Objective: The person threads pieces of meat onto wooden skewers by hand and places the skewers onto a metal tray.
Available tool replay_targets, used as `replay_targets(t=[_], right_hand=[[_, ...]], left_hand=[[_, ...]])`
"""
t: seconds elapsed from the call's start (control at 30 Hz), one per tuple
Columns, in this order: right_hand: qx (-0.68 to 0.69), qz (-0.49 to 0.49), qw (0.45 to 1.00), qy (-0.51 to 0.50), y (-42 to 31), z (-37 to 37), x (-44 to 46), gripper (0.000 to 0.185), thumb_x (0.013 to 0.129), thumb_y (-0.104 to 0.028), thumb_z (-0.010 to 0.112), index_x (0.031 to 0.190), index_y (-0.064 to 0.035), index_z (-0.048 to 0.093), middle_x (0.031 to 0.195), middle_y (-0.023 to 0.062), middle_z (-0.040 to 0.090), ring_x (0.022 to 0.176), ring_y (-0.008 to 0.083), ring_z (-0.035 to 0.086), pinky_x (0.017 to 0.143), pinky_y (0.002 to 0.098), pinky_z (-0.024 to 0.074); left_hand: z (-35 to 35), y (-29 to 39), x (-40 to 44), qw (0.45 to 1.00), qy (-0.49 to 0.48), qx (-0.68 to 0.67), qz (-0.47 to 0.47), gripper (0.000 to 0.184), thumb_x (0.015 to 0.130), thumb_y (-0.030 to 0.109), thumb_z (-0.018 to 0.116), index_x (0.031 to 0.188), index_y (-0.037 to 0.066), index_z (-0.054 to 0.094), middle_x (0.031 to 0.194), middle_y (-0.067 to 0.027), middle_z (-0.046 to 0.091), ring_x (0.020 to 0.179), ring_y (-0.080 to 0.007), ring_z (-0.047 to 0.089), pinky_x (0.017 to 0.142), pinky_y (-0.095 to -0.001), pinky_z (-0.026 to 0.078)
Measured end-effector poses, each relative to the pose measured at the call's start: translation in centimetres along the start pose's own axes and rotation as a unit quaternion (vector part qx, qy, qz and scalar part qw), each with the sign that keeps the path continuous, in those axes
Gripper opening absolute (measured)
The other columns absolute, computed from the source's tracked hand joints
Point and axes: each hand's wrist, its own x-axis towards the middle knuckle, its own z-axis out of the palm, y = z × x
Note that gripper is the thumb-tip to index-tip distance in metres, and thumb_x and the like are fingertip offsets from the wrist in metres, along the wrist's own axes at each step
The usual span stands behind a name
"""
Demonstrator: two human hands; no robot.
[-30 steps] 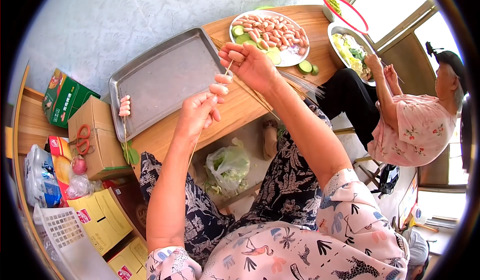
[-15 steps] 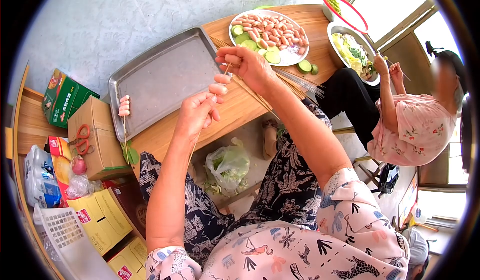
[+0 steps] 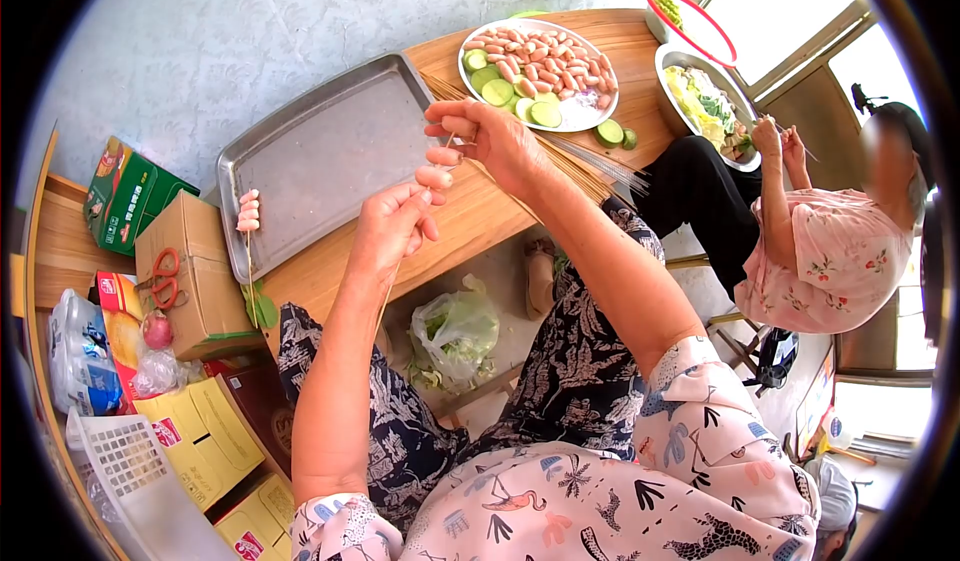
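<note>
My left hand [image 3: 392, 229] pinches a thin wooden skewer [image 3: 387, 296] just below two small pink sausages [image 3: 433, 177] threaded on it. At the skewer's upper tip, my right hand [image 3: 497, 143] holds another small sausage [image 3: 459, 126] between thumb and fingers. Below and behind the hands lies a grey metal tray [image 3: 330, 161], with one skewer of sausages [image 3: 248, 211] across its left edge. A white oval plate [image 3: 582, 118] beyond my right hand bears many sausages and cucumber slices [image 3: 497, 92]. Loose skewers [image 3: 575, 166] lie partly under my right wrist.
At the right a seated co-worker [image 3: 815, 251] holds a thin stick over a metal bowl [image 3: 745, 111] of cut vegetables. Cartons [image 3: 190, 261], red scissors [image 3: 166, 279] and a white basket [image 3: 150, 501] stand at the left. A plastic bag of greens [image 3: 455, 331] is below the table edge.
My right hand has shifted slightly left with its sausage, close to the skewer's tip. My left hand has barely moved. The co-worker's hands have moved a little.
</note>
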Motion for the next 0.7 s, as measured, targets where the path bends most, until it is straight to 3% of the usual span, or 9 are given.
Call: replay_targets(t=[0.13,0.2,0.33,0.53,0.6,0.7], right_hand=[[-0.01,0.01,1.0,-0.014,-0.3,-0.4,0.1,0.036,0.096,-0.024,0.04,0.114,0.0026,0.054,0.104,0.0122,0.06,0.103,0.024,0.058,0.086,0.038,0.0479],[0.132,0.034,0.991,0.007,-0.2,-0.9,0.4,0.037,0.096,-0.024,0.04,0.12,0.0029,0.049,0.117,0.0169,0.057,0.109,0.0293,0.056,0.092,0.0399,0.0457],[0.156,0.057,0.986,-0.012,0.2,-1.6,0.8,0.038,0.096,-0.025,0.042,0.122,0.0024,0.046,0.117,0.0193,0.057,0.11,0.0313,0.055,0.094,0.0418,0.0447],[0.161,0.107,0.981,-0.032,0.6,-0.9,0.4,0.032,0.094,-0.022,0.046,0.116,0.0018,0.052,0.115,0.0193,0.059,0.111,0.0301,0.056,0.097,0.043,0.0442],[0.146,0.105,0.983,-0.02,0.4,-0.6,0.3,0.024,0.093,-0.023,0.05,0.103,-0.0026,0.056,0.11,0.0157,0.061,0.103,0.0272,0.06,0.089,0.0415,0.0474],[0.131,0.115,0.984,-0.021,0.4,-0.5,0.1,0.023,0.092,-0.024,0.052,0.103,-0.0035,0.056,0.109,0.0142,0.062,0.103,0.0253,0.06,0.089,0.0408,0.0476]], left_hand=[[0.1,0.0,-0.1,1.0,0.005,-0.002,0.0,0.022,0.095,0.019,0.05,0.095,0.0,0.061,0.06,-0.0018,0.055,0.042,-0.0021,0.032,0.039,-0.0172,0.022],[0.1,0.1,0.0,1.0,0.007,0.004,0.0,0.022,0.095,0.019,0.05,0.094,0.0,0.062,0.061,-0.0017,0.055,0.042,-0.0021,0.032,0.039,-0.0173,0.022],[0.1,0.0,0.1,1.0,0.008,0.015,0.01,0.022,0.095,0.02,0.051,0.094,0.001,0.062,0.061,-0.0015,0.055,0.043,-0.0022,0.033,0.04,-0.0175,0.022],[0.2,-0.2,0.1,0.999,0.009,0.022,0.022,0.021,0.094,0.018,0.051,0.094,0.001,0.062,0.061,-0.0016,0.055,0.042,-0.002,0.033,0.04,-0.0172,0.023],[0.2,-0.2,0.1,0.999,0.011,0.027,0.024,0.021,0.094,0.018,0.051,0.093,0.001,0.062,0.06,-0.0016,0.055,0.042,-0.0019,0.033,0.039,-0.0171,0.023],[0.2,-0.6,0.3,0.999,0.021,0.04,0.03,0.02,0.094,0.017,0.051,0.093,0.001,0.062,0.06,-0.0014,0.055,0.041,-0.0015,0.033,0.039,-0.0172,0.023]])
